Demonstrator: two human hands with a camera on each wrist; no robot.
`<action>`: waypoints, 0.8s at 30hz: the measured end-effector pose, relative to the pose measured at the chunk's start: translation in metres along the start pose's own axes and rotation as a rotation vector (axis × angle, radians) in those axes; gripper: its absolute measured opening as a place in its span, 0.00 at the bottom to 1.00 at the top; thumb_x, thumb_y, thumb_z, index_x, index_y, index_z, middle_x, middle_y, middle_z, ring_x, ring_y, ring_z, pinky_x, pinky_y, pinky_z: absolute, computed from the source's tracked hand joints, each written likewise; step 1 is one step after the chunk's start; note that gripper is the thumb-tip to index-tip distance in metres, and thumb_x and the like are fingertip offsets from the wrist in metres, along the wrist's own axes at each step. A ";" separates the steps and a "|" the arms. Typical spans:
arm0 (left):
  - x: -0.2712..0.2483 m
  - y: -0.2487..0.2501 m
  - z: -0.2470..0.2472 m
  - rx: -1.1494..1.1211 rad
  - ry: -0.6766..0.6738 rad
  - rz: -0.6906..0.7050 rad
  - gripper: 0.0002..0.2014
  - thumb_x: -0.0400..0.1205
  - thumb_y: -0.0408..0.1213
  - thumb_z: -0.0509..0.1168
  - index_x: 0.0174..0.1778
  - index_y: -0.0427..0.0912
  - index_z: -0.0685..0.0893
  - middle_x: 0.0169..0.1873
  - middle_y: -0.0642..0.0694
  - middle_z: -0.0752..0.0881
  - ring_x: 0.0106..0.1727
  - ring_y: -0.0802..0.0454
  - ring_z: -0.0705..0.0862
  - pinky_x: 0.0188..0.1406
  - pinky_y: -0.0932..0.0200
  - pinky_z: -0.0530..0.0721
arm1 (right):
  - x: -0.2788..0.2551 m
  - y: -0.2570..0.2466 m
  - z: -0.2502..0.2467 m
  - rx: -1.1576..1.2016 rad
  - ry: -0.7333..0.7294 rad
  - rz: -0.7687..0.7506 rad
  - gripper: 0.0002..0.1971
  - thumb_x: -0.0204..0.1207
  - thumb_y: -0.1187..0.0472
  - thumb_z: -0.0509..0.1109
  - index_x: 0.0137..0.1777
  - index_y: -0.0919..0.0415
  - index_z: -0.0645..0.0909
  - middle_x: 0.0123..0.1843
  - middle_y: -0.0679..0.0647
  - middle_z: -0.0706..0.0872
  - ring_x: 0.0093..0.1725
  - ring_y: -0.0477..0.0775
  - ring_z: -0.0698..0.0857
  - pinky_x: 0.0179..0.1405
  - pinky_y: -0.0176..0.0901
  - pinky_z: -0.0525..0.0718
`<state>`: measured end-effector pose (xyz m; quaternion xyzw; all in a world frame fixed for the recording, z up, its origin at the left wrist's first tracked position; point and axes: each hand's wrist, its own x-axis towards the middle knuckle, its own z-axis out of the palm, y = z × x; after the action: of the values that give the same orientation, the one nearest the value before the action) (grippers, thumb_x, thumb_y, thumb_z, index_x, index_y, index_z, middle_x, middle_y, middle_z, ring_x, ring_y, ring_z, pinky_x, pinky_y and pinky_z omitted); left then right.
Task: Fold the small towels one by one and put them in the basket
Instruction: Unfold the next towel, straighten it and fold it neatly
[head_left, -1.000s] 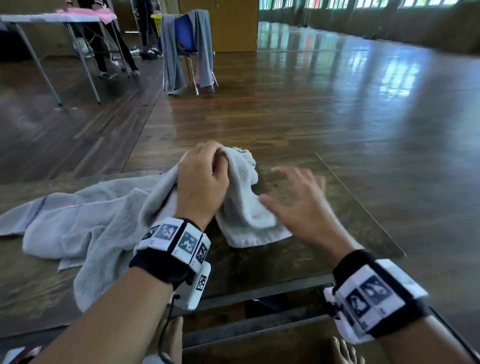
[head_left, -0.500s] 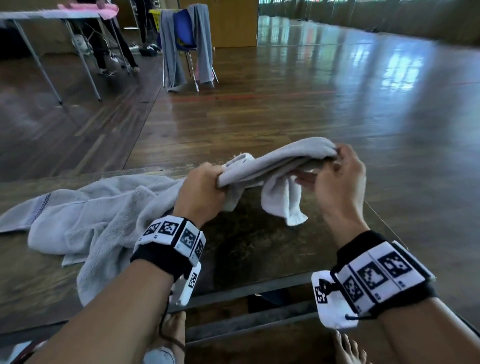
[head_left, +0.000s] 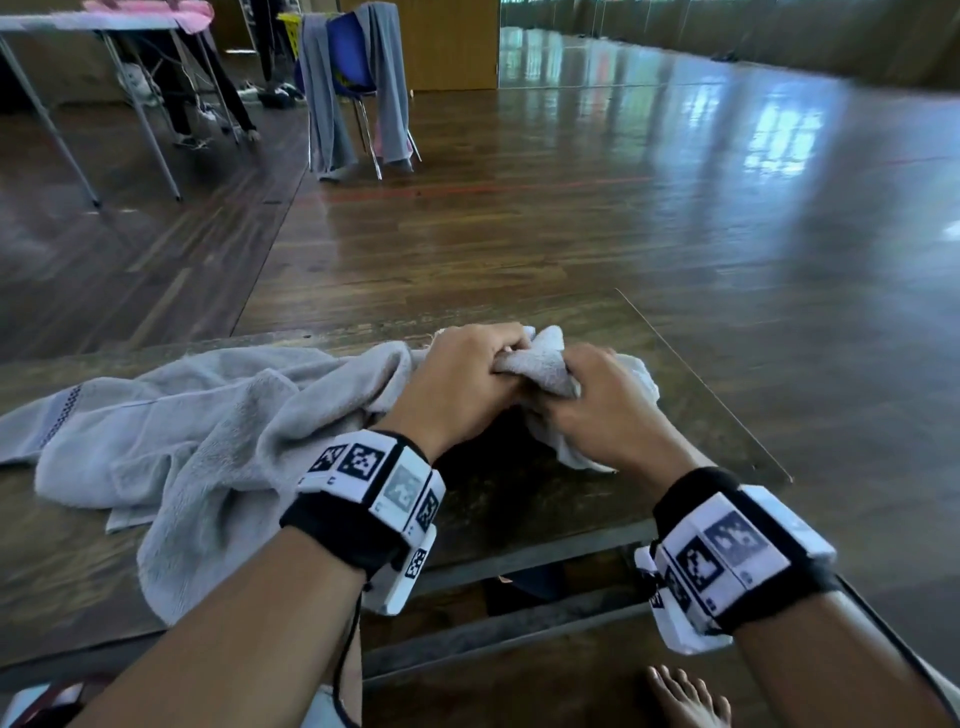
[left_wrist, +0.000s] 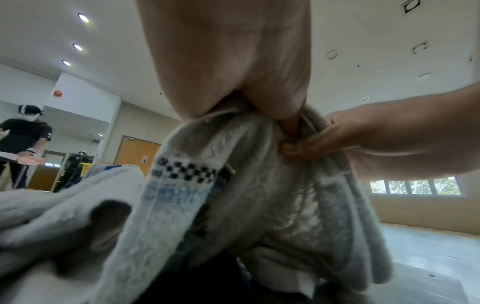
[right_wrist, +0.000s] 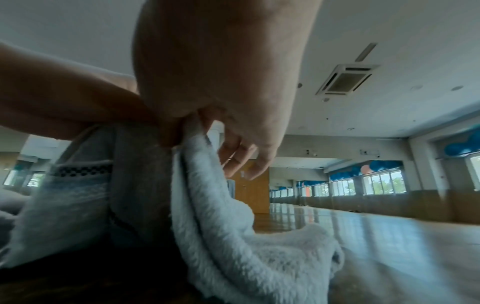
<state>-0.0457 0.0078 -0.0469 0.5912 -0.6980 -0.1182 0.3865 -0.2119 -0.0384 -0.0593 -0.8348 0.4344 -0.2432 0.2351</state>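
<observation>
A small pale grey towel (head_left: 550, 358) is bunched between both hands just above the dark wooden table (head_left: 519, 499). My left hand (head_left: 467, 379) grips its top edge, and my right hand (head_left: 587, 400) pinches the same edge right beside it. In the left wrist view the towel (left_wrist: 272, 195) hangs down, showing a chequered band. The right wrist view shows the towel (right_wrist: 221, 216) draping onto the table from the pinching right hand (right_wrist: 197, 125). No basket is in view.
A heap of more grey towels (head_left: 197, 441) covers the table's left half. The table's right edge (head_left: 727, 405) runs close to my right hand. Beyond lie a wooden floor, a blue chair draped with towels (head_left: 353, 88) and a folding table (head_left: 93, 31).
The towel was stretched in the air between my hands; now the hands have come together and lowered, bunching it near the table.
</observation>
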 end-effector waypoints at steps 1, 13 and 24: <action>0.001 -0.004 -0.001 0.019 0.018 -0.015 0.10 0.72 0.48 0.73 0.37 0.45 0.84 0.27 0.48 0.85 0.31 0.52 0.82 0.33 0.56 0.79 | 0.001 0.002 -0.004 -0.016 0.090 0.005 0.05 0.69 0.59 0.71 0.36 0.52 0.78 0.43 0.49 0.82 0.51 0.59 0.82 0.45 0.50 0.78; 0.011 -0.018 -0.009 -0.023 0.294 -0.179 0.13 0.87 0.40 0.61 0.37 0.41 0.82 0.29 0.49 0.83 0.32 0.54 0.80 0.33 0.57 0.73 | -0.012 0.027 -0.025 -0.028 0.178 0.188 0.30 0.71 0.54 0.76 0.74 0.47 0.76 0.66 0.51 0.82 0.68 0.57 0.76 0.61 0.50 0.77; 0.026 -0.003 0.028 0.104 0.053 -0.012 0.09 0.80 0.35 0.70 0.39 0.34 0.84 0.36 0.40 0.85 0.40 0.42 0.82 0.42 0.51 0.74 | -0.012 0.033 -0.036 0.109 0.487 0.029 0.10 0.82 0.64 0.66 0.45 0.53 0.87 0.35 0.42 0.88 0.40 0.39 0.85 0.38 0.29 0.78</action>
<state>-0.0623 -0.0246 -0.0569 0.6175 -0.6891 -0.0687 0.3729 -0.2603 -0.0523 -0.0536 -0.7315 0.4763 -0.4567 0.1718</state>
